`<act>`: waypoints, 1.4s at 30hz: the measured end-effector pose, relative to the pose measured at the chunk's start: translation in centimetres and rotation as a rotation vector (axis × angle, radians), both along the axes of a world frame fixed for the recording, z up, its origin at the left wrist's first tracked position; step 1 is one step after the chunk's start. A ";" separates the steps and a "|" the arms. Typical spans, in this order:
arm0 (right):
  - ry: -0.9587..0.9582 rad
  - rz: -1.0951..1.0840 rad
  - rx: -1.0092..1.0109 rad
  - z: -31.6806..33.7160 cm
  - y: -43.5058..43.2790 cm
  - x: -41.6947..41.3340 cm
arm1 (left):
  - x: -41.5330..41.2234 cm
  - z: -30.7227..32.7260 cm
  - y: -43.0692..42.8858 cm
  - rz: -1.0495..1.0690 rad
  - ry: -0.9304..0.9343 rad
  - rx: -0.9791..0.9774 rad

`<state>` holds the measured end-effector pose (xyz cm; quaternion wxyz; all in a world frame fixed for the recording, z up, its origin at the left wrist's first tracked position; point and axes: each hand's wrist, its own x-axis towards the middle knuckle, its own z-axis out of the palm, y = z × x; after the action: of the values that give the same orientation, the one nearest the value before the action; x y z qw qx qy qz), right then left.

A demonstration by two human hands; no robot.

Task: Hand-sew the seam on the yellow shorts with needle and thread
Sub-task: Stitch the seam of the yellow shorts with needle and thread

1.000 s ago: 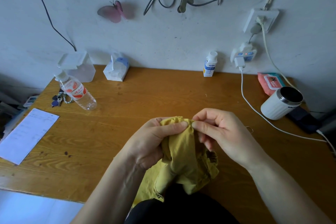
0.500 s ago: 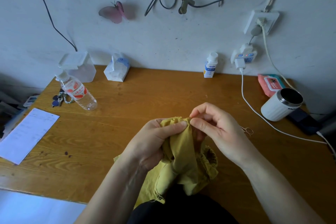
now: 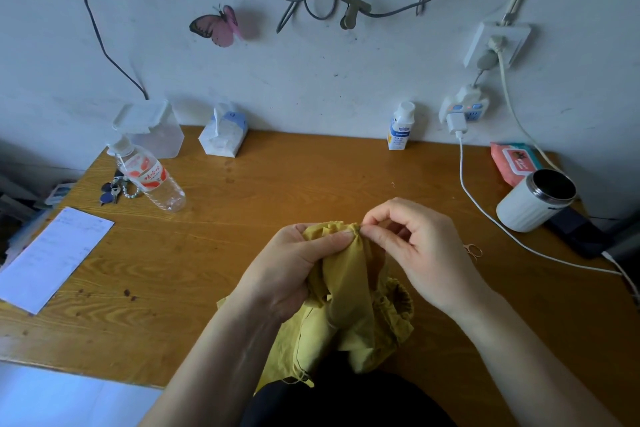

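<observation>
The yellow shorts hang bunched over the near edge of the wooden table. My left hand grips a gathered fold of the fabric at its top, thumb pressed along the seam. My right hand sits just right of that fold, thumb and forefinger pinched together at the seam's edge. The needle and thread are too small to make out between those fingertips. A loose yellow thread end dangles from the shorts' lower hem.
Small gold scissors lie right of my right hand. A white cup, a charging cable, a dark phone and a wipes pack fill the right side. A water bottle, keys and a paper sheet lie left.
My right hand has lifted and its fingers have curled into a tighter pinch at the top of the fold. My left hand keeps its grip on the fabric.
</observation>
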<state>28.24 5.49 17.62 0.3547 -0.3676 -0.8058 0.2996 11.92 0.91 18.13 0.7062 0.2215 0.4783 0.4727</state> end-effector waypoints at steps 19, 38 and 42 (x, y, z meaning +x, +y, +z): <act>-0.005 -0.109 0.522 -2.4 0.3 -1.8 | 0.3 -0.2 0.1 0.019 0.256 0.098; 0.007 -0.118 0.680 -4.6 0.8 -3.6 | 0.5 -1.3 0.8 0.092 0.507 0.114; 0.125 -0.121 0.678 -3.9 0.8 -4.3 | 0.9 -2.2 0.3 0.083 0.490 0.036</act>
<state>23.94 6.33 13.76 0.5224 -0.2568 -0.8130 0.0151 12.85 1.22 15.88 0.5451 0.3220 0.6354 0.4421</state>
